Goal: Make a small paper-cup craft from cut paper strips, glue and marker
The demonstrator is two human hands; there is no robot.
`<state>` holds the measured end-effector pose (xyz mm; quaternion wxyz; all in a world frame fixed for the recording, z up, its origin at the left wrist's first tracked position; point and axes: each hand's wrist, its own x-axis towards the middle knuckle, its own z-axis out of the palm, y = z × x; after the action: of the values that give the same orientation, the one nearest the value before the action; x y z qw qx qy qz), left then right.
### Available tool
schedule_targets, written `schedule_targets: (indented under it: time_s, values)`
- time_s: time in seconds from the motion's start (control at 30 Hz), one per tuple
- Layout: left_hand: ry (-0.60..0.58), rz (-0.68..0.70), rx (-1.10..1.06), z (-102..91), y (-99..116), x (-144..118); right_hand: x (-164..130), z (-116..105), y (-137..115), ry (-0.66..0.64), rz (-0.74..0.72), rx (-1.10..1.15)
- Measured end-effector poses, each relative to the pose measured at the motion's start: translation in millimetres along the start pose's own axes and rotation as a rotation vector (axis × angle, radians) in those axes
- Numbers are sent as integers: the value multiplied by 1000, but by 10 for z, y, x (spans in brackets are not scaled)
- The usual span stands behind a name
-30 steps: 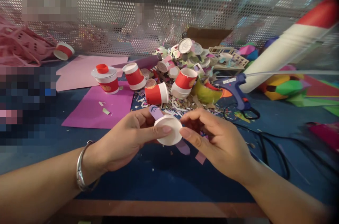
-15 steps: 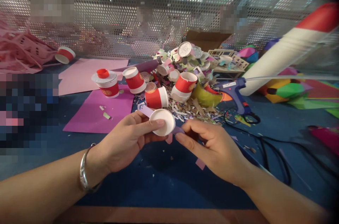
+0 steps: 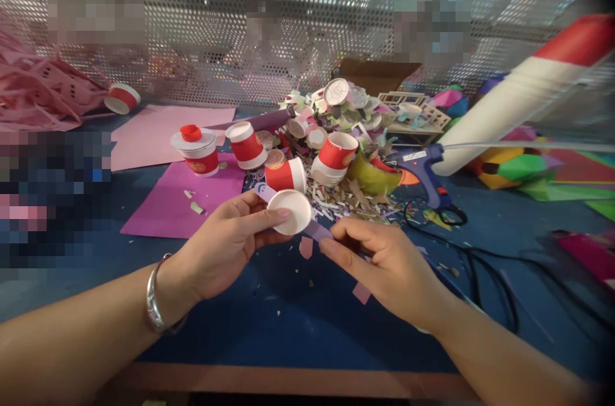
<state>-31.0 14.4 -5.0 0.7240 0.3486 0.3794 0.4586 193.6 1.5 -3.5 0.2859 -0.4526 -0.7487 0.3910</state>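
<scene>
My left hand point(image 3: 225, 243) grips a white round paper-cup base point(image 3: 289, 211) between thumb and fingers, its flat face turned toward me. A light purple paper strip point(image 3: 314, 230) runs behind the disc, one end sticking out at its upper left. My right hand point(image 3: 382, 265) pinches the lower right end of that strip. Both hands hover above the blue table point(image 3: 288, 323), just in front of a pile of cut red-and-white paper cups point(image 3: 339, 153).
Magenta paper sheets point(image 3: 185, 198) lie at the left with a lidded cup point(image 3: 196, 150). A blue glue gun point(image 3: 427, 169) and its black cord point(image 3: 485, 265) lie at the right. A large red-and-white tube point(image 3: 523, 95) leans at far right. Purple scraps point(image 3: 360, 292) dot the table.
Both hands have moved up and slightly left with the disc. My right hand slid from the disc's rim down onto the strip's end.
</scene>
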Motion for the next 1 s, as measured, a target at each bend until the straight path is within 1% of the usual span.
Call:
schedule_targets:
  time_s: [0.13,0.23,0.3,0.4,0.53,0.6,0.67,0.77,0.83,1.0]
  values:
    - [80,51,57,-32,61,3,-24,-44,-3,69,-10,-16]
    - [81,51,74,-56,78,6,-40,-100,-1,164,-42,-33]
    - [72,60,64,-57,79,9,-45,-125,1,205,-48,-29]
    - [63,69,40,-37,67,11,-46,-125,-8,198,-48,-24]
    - [16,19,40,-19,39,11,-44,-88,-32,141,-59,-25]
    - [10,15,46,-33,32,14,-49,-79,-32,163,-74,-29]
    - [35,34,39,-55,33,20,-56,-81,-19,219,-74,-31]
    - [50,60,20,-81,38,29,-61,-93,3,283,-44,-25]
    - [35,64,16,-85,37,32,-58,-96,2,271,-29,-26]
    - [10,56,10,-49,18,28,-44,-74,-38,142,-21,-17]
